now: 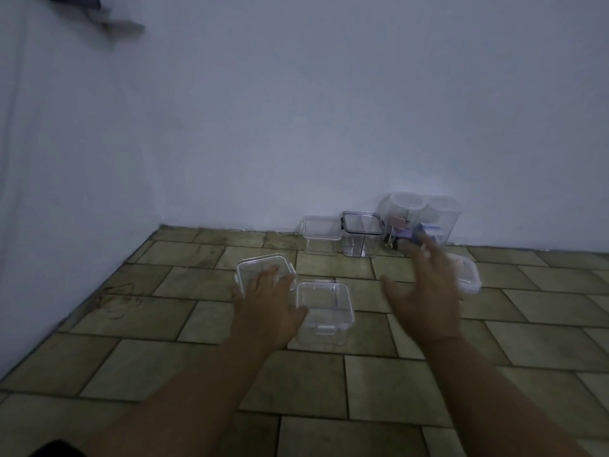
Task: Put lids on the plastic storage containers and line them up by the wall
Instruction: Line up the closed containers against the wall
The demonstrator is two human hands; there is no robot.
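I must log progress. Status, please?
Both hands open, empty. Two lidded containers mid-floor; others at wall. Nothing blocking.

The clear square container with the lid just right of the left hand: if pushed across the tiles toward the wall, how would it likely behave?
The container looks empty and thin-walled, so probably light and easy to slide. Its low, square shape with a flat base suggests it won't roll or tip. The smooth plastic may feel slippery, and the tile joints in the floor could catch its edge.
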